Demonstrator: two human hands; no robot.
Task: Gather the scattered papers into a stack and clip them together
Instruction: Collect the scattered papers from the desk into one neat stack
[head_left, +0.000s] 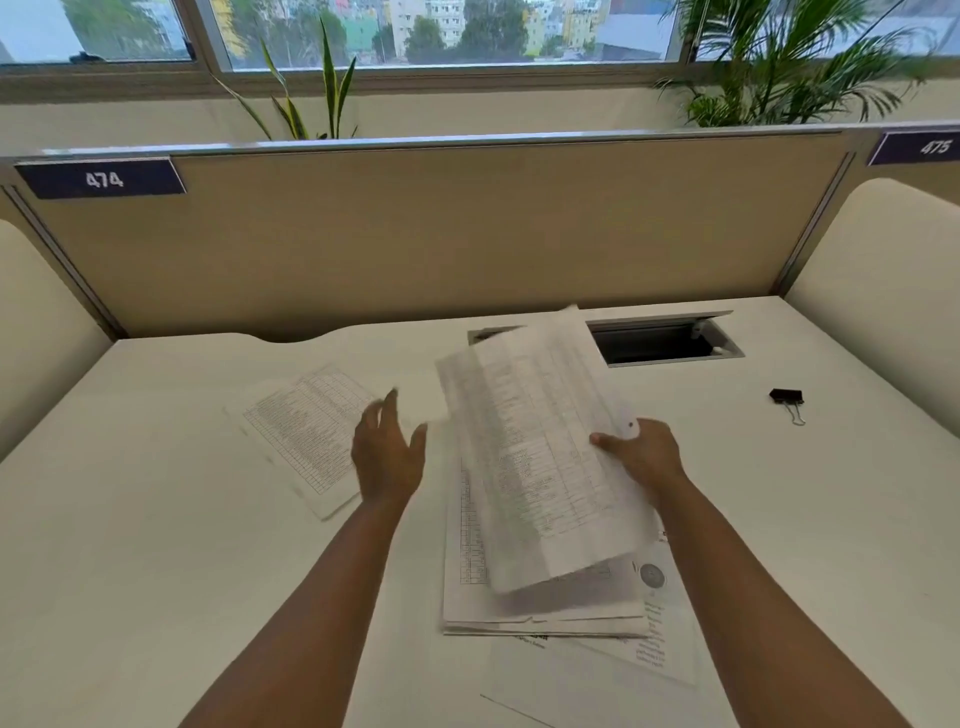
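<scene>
My right hand grips a few printed sheets by their right edge and holds them tilted above the white desk. They are blurred by motion. Under them a rough stack of papers lies on the desk, with looser sheets poking out at its near right. My left hand hovers open, fingers spread, just left of the held sheets. Another printed sheet lies flat to the left of that hand. A black binder clip rests on the desk far right.
A beige partition walls off the desk's back, with cream side panels left and right. An open cable hatch is cut into the desk behind the held sheets. Plants stand behind the partition under a window.
</scene>
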